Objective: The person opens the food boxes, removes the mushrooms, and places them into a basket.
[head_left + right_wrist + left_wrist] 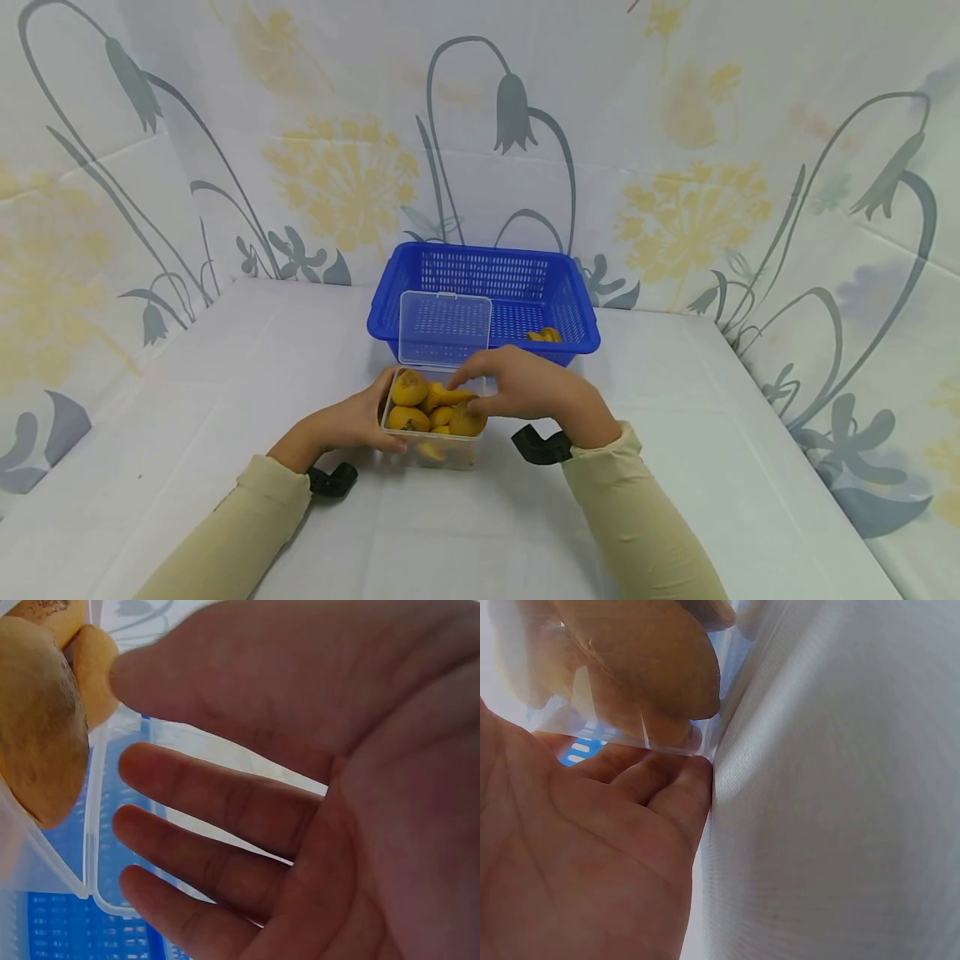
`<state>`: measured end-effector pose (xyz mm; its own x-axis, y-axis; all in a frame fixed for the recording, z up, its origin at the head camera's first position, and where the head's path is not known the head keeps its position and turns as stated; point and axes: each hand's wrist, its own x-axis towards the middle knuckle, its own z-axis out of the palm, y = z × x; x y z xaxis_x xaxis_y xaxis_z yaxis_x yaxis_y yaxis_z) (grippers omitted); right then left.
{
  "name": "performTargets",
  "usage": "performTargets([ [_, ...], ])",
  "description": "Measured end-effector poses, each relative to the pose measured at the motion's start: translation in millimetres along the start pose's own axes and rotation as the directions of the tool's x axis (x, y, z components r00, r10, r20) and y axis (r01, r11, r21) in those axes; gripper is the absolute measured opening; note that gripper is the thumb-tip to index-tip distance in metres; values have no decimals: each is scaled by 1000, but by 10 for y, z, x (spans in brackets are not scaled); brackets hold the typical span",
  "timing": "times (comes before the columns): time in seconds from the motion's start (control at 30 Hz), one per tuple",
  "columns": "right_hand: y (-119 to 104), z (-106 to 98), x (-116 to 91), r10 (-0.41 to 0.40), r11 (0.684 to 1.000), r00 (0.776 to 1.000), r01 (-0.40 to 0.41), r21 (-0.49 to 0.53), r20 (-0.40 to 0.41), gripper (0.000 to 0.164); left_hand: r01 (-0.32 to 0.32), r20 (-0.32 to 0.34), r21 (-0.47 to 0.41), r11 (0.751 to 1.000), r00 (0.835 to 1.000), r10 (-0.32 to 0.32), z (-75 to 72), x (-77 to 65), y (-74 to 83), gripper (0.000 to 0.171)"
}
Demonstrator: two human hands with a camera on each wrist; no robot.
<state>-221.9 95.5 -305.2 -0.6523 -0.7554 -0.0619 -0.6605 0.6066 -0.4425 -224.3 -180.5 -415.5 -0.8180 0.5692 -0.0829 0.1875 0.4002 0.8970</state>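
Note:
A clear plastic box (450, 457) stands on the table, filled with several yellow fruits (409, 388). Its clear lid (445, 327) is raised at the back, overlapping the blue basket. With thumb in front and fingers round the side, my left hand (356, 423) grips the box's left end; its fingertips reach the base in the left wrist view. My right hand (525, 383) is over the box's right side, fingers extended and spread. The right wrist view shows its thumb tip right at a small yellow fruit (95, 675), with a larger fruit (41, 724) beside it.
A blue perforated basket (382, 317) is just behind the box, with a few yellow fruits (545, 335) in its front right corner. White cloth (300, 350) covers the table. Flower-patterned cloth (480, 108) hangs at the back and sides.

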Motion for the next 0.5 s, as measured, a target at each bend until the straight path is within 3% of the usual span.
performTargets([
  [0.5, -47, 73, 37, -78, 996, 988, 84, -43, 132, 39, -7, 2, 10, 1000, 1000, 7, 3, -10, 4, 106],
])
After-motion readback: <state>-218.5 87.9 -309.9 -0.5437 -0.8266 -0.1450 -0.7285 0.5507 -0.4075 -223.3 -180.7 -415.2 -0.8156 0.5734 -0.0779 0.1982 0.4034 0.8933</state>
